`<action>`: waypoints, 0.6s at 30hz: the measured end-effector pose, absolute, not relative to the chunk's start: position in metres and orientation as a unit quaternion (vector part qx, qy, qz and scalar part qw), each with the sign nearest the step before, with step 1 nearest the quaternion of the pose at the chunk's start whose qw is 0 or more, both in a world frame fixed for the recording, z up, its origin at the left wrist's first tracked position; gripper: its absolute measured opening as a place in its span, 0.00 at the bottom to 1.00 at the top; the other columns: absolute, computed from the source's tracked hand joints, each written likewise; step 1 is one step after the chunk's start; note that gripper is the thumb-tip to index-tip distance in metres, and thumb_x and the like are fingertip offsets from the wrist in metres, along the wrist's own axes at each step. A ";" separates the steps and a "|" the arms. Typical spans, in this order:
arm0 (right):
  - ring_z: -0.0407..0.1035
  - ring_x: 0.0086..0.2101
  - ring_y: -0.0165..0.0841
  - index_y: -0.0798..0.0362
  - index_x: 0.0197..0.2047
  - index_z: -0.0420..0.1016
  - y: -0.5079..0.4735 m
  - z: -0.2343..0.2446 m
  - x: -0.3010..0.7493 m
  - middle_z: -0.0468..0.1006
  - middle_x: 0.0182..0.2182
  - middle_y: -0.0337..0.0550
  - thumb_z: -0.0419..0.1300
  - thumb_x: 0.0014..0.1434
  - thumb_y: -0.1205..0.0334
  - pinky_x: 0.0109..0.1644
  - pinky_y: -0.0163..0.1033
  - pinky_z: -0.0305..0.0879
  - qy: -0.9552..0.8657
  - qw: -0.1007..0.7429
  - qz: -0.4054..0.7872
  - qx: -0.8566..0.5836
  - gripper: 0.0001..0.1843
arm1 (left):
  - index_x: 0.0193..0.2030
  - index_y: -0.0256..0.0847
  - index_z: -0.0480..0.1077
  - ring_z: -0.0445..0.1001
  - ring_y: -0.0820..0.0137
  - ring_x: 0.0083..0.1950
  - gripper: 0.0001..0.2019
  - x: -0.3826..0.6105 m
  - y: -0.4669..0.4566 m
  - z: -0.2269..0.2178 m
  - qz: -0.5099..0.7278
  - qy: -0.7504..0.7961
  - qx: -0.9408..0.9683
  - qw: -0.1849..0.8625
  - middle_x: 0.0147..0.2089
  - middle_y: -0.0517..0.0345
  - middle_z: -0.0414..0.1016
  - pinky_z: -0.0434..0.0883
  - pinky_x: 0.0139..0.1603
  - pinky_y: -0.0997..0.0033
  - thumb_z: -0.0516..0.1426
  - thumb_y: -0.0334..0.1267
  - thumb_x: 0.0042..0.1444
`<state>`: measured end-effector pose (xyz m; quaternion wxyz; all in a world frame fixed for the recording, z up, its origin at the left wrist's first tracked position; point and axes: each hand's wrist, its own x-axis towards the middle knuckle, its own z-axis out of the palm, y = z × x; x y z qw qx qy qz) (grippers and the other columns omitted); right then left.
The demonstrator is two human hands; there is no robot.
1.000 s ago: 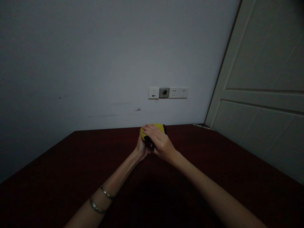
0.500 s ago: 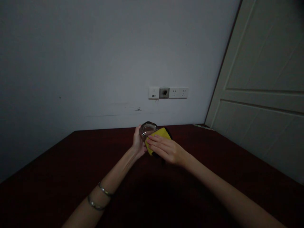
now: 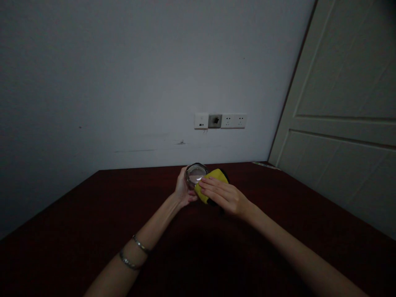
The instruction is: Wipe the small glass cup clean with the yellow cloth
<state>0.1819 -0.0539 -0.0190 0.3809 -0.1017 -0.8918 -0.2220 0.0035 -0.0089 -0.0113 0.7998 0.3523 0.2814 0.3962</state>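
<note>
Nearest: bare left forearm (image 3: 157, 223) in from bottom left, wearing two silver bangles: upper bangle (image 3: 141, 245) and lower bangle (image 3: 128, 262), set slightly apart. Bare right forearm (image 3: 287, 245) in from bottom right, angled in toward the middle. Underneath, dark red table (image 3: 93, 214), too dim in the near middle to make out detail.

Next out: right hand (image 3: 227, 198), palm down, clamped on yellow cloth (image 3: 217, 175) with dark trim. Fingers held together on top of the cloth, pointing up and left toward the glass. Cannot see right thumb. Holding cloth against the near right part of clear glass vessel (image 3: 194, 174), covering a bit of the rim there.

Left hand (image 3: 183, 190): wrapped around the vessel from left and below, gripping it, with fingertips showing under it. Vessel position: between both hands, short of the far table edge, tilted with round rim toward camera. Cannot tell clearance from table.

Far: pale wall (image 3: 130, 74) behind the table. Low on it, dark scuff marks (image 3: 181, 142), just up and left of the vessel. Higher, to the right: white plate (image 3: 201, 121), grey plate (image 3: 215, 121) with dark insert, then white sockets (image 3: 233, 121), all in one row. Far right: pale panelled door (image 3: 337, 82). Near its foot, thin light strip (image 3: 266, 165) on the table's far corner.
</note>
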 end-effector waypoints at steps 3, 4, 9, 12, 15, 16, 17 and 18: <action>0.65 0.54 0.38 0.59 0.56 0.64 -0.051 -0.018 0.183 0.73 0.51 0.55 0.49 0.58 0.74 0.56 0.48 0.67 -0.822 0.508 -0.147 -0.211 0.23 | 0.30 0.34 0.69 0.46 0.82 0.10 0.32 -0.001 -0.005 -0.013 0.348 0.249 0.417 0.802 0.18 0.53 0.68 0.44 0.08 0.82 0.40 0.62 0.52; 0.69 0.51 0.37 0.57 0.54 0.67 -0.049 -0.016 0.184 0.75 0.49 0.53 0.49 0.57 0.74 0.54 0.47 0.68 -0.782 0.553 -0.121 -0.260 0.22 | 0.32 0.33 0.70 0.46 0.83 0.10 0.33 -0.003 -0.004 -0.013 0.327 0.235 0.446 0.800 0.21 0.50 0.70 0.44 0.08 0.82 0.39 0.63 0.51; 0.75 0.40 0.35 0.54 0.44 0.74 -0.039 0.001 0.184 0.80 0.40 0.46 0.54 0.54 0.71 0.46 0.41 0.72 -0.695 0.616 -0.007 -0.371 0.15 | 0.30 0.34 0.69 0.47 0.82 0.10 0.31 0.000 -0.007 -0.010 0.311 0.263 0.550 0.729 0.17 0.57 0.65 0.48 0.07 0.81 0.44 0.64 0.50; 0.75 0.39 0.34 0.52 0.44 0.74 -0.043 0.005 0.176 0.80 0.40 0.43 0.53 0.55 0.70 0.45 0.40 0.72 -0.721 0.601 0.019 -0.345 0.15 | 0.27 0.37 0.66 0.49 0.81 0.09 0.27 0.006 -0.014 -0.007 0.307 0.301 0.581 0.692 0.14 0.63 0.61 0.51 0.07 0.81 0.47 0.63 0.50; 0.73 0.44 0.34 0.52 0.48 0.72 -0.049 0.000 0.169 0.78 0.44 0.45 0.51 0.55 0.71 0.49 0.41 0.70 -0.737 0.595 -0.028 -0.320 0.19 | 0.25 0.38 0.63 0.48 0.81 0.10 0.27 0.012 -0.019 -0.005 0.326 0.302 0.574 0.688 0.14 0.65 0.58 0.51 0.07 0.81 0.47 0.64 0.51; 0.72 0.45 0.35 0.52 0.50 0.71 -0.050 -0.002 0.167 0.77 0.45 0.46 0.51 0.55 0.72 0.50 0.42 0.69 -0.738 0.595 -0.048 -0.316 0.20 | 0.25 0.38 0.62 0.47 0.81 0.10 0.27 0.014 -0.020 -0.006 0.338 0.301 0.566 0.689 0.14 0.65 0.58 0.51 0.07 0.81 0.46 0.64 0.51; 0.72 0.47 0.35 0.52 0.51 0.70 -0.050 -0.004 0.166 0.77 0.47 0.47 0.50 0.55 0.72 0.52 0.43 0.68 -0.736 0.596 -0.063 -0.314 0.21 | 0.25 0.38 0.62 0.47 0.81 0.10 0.27 0.015 -0.020 -0.006 0.351 0.301 0.557 0.690 0.14 0.65 0.58 0.51 0.07 0.80 0.46 0.64 0.50; 0.71 0.47 0.35 0.52 0.52 0.70 -0.050 -0.006 0.166 0.76 0.47 0.47 0.50 0.55 0.72 0.52 0.43 0.68 -0.732 0.598 -0.072 -0.317 0.21 | 0.25 0.38 0.63 0.47 0.81 0.10 0.27 0.017 -0.020 -0.007 0.363 0.301 0.545 0.694 0.14 0.65 0.58 0.51 0.07 0.80 0.46 0.64 0.50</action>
